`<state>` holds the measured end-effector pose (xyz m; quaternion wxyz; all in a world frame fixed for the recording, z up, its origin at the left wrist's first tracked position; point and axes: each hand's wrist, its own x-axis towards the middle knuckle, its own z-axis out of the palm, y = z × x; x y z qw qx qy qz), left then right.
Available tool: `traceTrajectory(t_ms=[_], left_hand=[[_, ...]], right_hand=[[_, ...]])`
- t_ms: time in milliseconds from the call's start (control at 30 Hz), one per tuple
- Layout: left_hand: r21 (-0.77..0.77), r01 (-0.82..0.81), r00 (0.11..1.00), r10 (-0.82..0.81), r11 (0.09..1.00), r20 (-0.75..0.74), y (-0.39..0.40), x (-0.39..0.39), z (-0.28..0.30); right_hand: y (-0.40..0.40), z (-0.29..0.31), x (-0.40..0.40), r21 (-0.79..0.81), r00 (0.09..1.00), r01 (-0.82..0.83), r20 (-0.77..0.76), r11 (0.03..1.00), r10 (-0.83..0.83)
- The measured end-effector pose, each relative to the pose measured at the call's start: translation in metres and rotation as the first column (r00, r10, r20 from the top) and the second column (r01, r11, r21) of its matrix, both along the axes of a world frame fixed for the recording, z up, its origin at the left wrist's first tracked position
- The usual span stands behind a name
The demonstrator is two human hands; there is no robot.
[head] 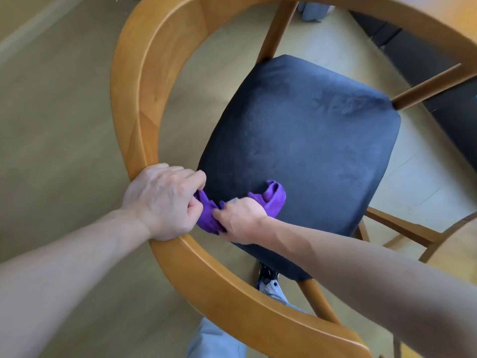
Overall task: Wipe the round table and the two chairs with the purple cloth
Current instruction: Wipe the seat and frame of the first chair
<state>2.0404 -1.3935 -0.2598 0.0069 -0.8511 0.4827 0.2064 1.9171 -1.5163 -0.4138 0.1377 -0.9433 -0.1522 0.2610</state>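
You are on a chair (144, 99), not the table. Your left hand (165, 202) rests on its curved wooden rail, fingers pinching one end of the purple cloth (273, 200); your right hand (240, 218) grips the bunched middle against the dark seat (296, 140). Next, probably sweep the cloth forward across the seat beyond your right hand.

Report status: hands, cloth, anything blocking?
Left hand and right hand both grip the bunched purple cloth. Cloth at near edge of dark blue cushioned seat, by the curved wooden backrest. Nothing blocking.
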Motion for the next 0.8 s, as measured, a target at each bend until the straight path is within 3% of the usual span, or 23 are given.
traceTrajectory(t_ms=[133,267,367,500,567,667,800], left_hand=[[-0.022,-0.004,1.0,0.004,1.0,0.014,0.002,0.001,0.0],[-0.051,-0.002,1.0,0.003,0.999,0.024,0.003,0.001,-0.003],[-0.053,-0.005,1.0,0.006,0.999,0.021,0.003,0.0,-0.002],[-0.078,-0.006,1.0,0.008,0.997,0.025,0.003,0.0,-0.001],[-0.09,-0.002,0.999,0.005,0.996,0.033,0.003,0.0,-0.003],[-0.085,0.003,0.999,0.0,0.996,0.038,0.004,0.001,-0.004],[-0.101,0.007,0.999,-0.003,0.995,0.041,0.007,0.0,-0.006]], right_hand=[[-0.043,0.003,-0.049,-0.015,0.975,-0.214,-0.064,0.977,0.213],[-0.059,0.012,-0.052,-0.032,0.946,-0.294,-0.157,0.955,0.285],[-0.03,0.019,-0.021,-0.033,0.972,-0.226,-0.076,0.974,0.223],[0.013,0.013,0.026,0.045,0.995,0.087,0.035,0.995,-0.089],[0.017,0.009,0.027,0.07,0.986,0.152,0.053,0.986,-0.156],[-0.004,0.005,-0.016,0.097,0.989,0.12,0.075,0.988,-0.127],[-0.059,0.01,-0.09,0.027,0.991,-0.124,0.046,0.992,0.122]])
